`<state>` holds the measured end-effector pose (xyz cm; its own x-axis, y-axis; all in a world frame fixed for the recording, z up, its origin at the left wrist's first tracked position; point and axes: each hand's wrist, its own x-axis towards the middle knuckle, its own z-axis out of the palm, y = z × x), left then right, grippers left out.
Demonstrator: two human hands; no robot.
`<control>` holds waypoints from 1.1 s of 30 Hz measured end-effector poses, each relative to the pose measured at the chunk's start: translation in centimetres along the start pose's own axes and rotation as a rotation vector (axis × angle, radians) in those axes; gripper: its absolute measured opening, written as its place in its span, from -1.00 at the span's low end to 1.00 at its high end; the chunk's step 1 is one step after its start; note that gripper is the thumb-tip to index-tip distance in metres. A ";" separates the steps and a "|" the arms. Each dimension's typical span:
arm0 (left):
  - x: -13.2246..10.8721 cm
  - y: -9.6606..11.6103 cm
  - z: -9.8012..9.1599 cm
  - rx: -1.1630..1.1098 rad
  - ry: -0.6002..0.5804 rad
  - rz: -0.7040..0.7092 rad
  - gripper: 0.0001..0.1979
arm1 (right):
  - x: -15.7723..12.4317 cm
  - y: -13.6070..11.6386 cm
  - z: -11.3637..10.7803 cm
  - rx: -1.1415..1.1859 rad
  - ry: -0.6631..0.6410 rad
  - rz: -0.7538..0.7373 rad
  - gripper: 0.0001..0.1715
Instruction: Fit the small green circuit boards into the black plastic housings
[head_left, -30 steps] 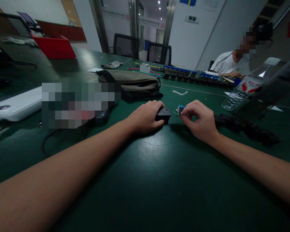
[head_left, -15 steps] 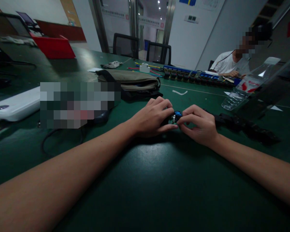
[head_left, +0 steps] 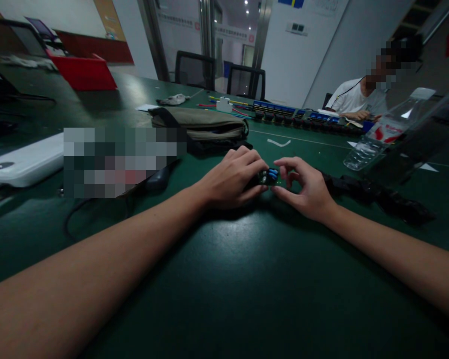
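Observation:
A small circuit board (head_left: pixel 271 175) with blue, rounded components sits low over the green tabletop (head_left: pixel 232 279), between my two hands. My left hand (head_left: pixel 240 174) grips its left end, thumb on the near side and fingers on the far side, which hides that part of the board. Close by on the right, my right hand (head_left: pixel 303 187) has its thumb and fingers spread apart around the board's right end. Its fingertips hold nothing that I can see; whether the thumb touches the board I cannot tell.
Beyond my left hand lies an olive and black bag (head_left: pixel 205 122). A dark chain-like strip (head_left: pixel 381 197) and a tilted plastic bottle (head_left: pixel 381 134) are on the right. Farther off, a person (head_left: pixel 355 97) sits by a long blue-edged assembly (head_left: pixel 303 117). A red bin (head_left: pixel 84 72) stands far left.
My right hand has let go of the board's right end and its fingers have spread apart. The blue components show more plainly. My left hand keeps its grip, almost unmoved.

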<state>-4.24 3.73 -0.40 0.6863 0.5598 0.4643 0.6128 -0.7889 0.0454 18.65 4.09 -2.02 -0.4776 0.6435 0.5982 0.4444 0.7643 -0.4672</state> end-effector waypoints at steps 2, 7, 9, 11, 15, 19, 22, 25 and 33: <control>0.0 -0.1 0.0 0.011 0.001 -0.003 -0.64 | 0.1 -0.1 0.0 -0.007 -0.007 0.003 -0.62; 0.1 -0.1 0.2 0.036 -0.011 -0.004 -0.66 | 0.2 -0.2 -0.1 -0.001 -0.003 0.001 -0.67; 0.0 -0.2 0.2 0.038 -0.012 -0.008 -0.67 | 0.2 -0.1 -0.1 0.005 -0.015 0.016 -0.64; 0.0 -0.2 0.2 0.035 -0.009 -0.010 -0.68 | 0.1 0.0 -0.1 0.012 -0.031 0.035 -0.60; 0.0 -0.2 0.1 0.029 0.001 -0.004 -0.69 | 0.1 0.2 0.0 0.040 -0.027 0.048 -0.59; 0.1 -0.2 0.1 0.031 0.003 -0.010 -0.69 | 0.1 0.1 0.0 0.044 -0.014 0.056 -0.61; 0.1 -0.3 0.2 0.034 0.013 -0.012 -0.69 | 0.1 0.1 0.0 0.051 -0.005 0.075 -0.61; 0.1 -0.5 0.2 0.041 0.029 -0.017 -0.70 | 0.1 0.1 0.1 0.056 0.006 0.086 -0.60; 0.1 -0.6 0.3 0.052 0.045 -0.014 -0.73 | 0.1 0.2 0.1 0.073 0.011 0.088 -0.62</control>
<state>-4.39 4.32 -0.66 0.6600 0.5581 0.5030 0.6428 -0.7660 0.0063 18.58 4.25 -2.15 -0.4310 0.7077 0.5599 0.4271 0.7065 -0.5642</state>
